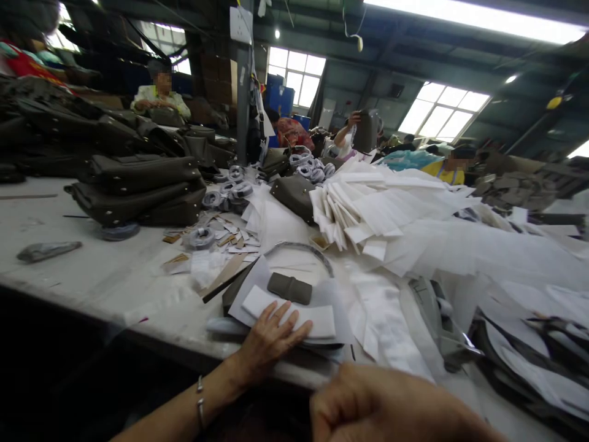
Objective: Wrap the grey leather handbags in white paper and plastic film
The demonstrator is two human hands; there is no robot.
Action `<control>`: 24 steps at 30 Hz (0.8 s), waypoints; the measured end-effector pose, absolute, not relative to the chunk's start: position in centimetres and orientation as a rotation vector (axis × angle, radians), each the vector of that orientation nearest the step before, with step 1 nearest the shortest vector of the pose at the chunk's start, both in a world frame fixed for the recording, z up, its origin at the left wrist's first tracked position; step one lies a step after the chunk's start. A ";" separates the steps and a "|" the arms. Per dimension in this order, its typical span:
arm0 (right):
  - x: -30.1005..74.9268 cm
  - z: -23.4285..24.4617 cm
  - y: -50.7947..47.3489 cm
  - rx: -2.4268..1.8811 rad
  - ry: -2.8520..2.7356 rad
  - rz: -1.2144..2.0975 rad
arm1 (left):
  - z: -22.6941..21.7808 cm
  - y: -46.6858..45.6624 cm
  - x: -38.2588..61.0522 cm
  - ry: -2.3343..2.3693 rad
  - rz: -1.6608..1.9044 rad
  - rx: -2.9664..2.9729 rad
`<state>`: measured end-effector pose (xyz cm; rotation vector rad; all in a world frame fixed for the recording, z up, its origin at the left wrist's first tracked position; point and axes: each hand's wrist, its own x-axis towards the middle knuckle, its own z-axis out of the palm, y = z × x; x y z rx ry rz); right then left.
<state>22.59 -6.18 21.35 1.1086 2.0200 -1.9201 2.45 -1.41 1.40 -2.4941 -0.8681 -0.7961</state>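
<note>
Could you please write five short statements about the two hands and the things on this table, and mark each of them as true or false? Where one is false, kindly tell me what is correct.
1. The left hand rests on a white strip. True.
2. The left wrist is bare. False: a bracelet is on it.
3. A small dark piece lies just beyond the white strip, as the person sees it. True.
4. Both hands lie on the white strip. False: the right hand is apart from it, near the picture's lower edge.
5. In the picture, the stacked dark bags are left of the big pile of white sheets. True.
</note>
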 end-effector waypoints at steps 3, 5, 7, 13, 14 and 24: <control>21.3 19.6 0.2 1.226 2.467 -1.398 | 0.9 -1.5 2.5 -0.874 -0.848 -2.503; 21.3 18.2 4.7 1.409 2.622 -0.532 | 0.9 -1.5 2.5 -0.868 -0.842 -2.514; 21.6 16.7 8.4 1.474 2.577 -0.178 | 1.2 -1.5 2.5 -0.862 -0.806 -2.521; 22.6 11.8 13.5 1.366 2.592 0.025 | 1.8 -1.4 2.6 -0.873 -0.831 -2.473; 22.7 11.2 13.8 1.349 2.614 0.046 | 1.9 -1.4 2.6 -0.865 -0.831 -2.470; 24.9 11.2 14.3 1.542 2.944 0.310 | 3.0 -1.5 2.5 -0.870 -0.852 -2.468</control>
